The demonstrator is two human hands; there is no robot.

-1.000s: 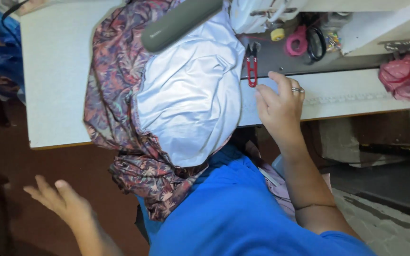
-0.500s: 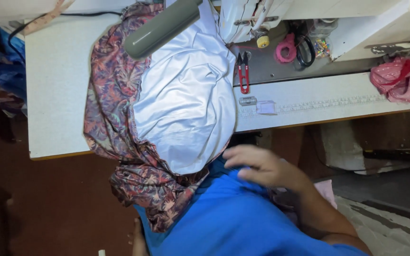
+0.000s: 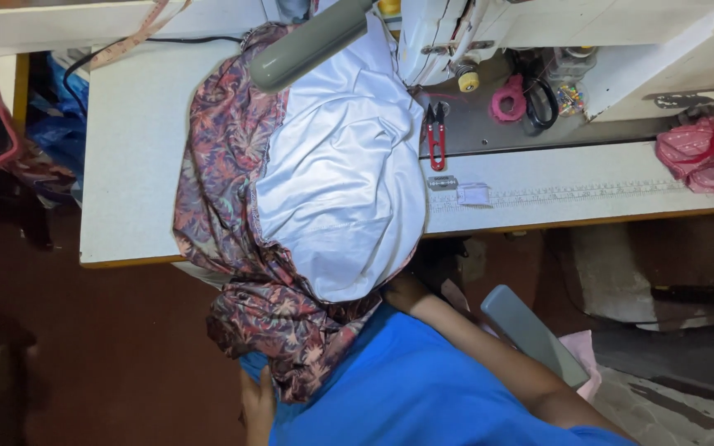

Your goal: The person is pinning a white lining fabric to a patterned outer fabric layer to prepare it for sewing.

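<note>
Down at the bottom edge, nearest me, I see the left hand [image 3: 256, 406] resting against the blue cloth [image 3: 406, 388] on the lap, just below the hanging end of the patterned fabric [image 3: 233, 248]; its fingers lie fairly flat, gripping nothing that I can make out. My right hand [image 3: 406, 293] reaches up under the tabletop [image 3: 130, 165] edge, tucked beneath the white lining fabric [image 3: 345, 182], and I cannot tell whether it is open or closed because the cloth hides the fingers. Beside the right forearm sits a grey flat bar [image 3: 532, 334]. The patterned fabric and its white lining drape from the tabletop over the front edge down to the lap. Further on, just to the right of the white lining, red thread snips [image 3: 435, 136] lie on the grey machine bed, with a pink ring-shaped object [image 3: 507, 103] and black scissors [image 3: 541, 99] near them. At the far right lies a bundle of pink cloth [image 3: 704, 153]. A grey lamp arm [image 3: 307, 41] crosses above the fabric.
</note>
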